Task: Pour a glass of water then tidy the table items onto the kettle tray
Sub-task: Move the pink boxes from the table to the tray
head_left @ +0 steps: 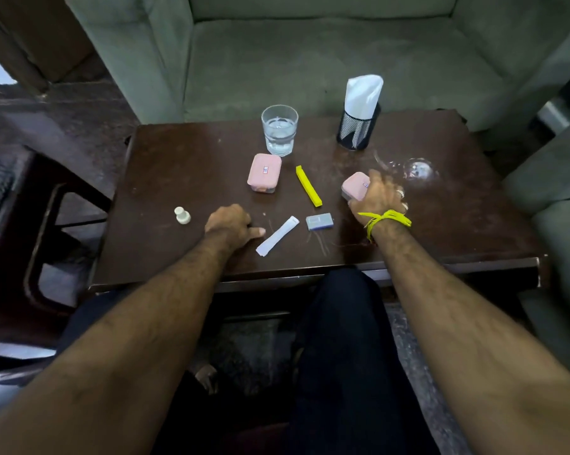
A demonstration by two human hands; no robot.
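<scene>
Grasping one pink-lidded box (355,189), the right hand (377,200) is curled over it at the right-centre of the dark table (178,165); box partly hidden by the fingers, lift not confirmable. Left hand (229,224): loosely clenched, thumb out, holding nothing, resting near the front edge. Glass (279,129): holds water, stands at the far edge, so pouring reads as done. Loose items between the hands: second pink box (264,173), yellow stick (308,185) with long axis running far-to-near and slightly rightward, white sachet (277,235) lying diagonally just beside the left thumb, grey packet (319,221) nearer the right hand. White cap (182,215): left of the left hand. Napkin holder (358,128): far right. Kettle tray: not in view; direction of carry cannot be told.
</scene>
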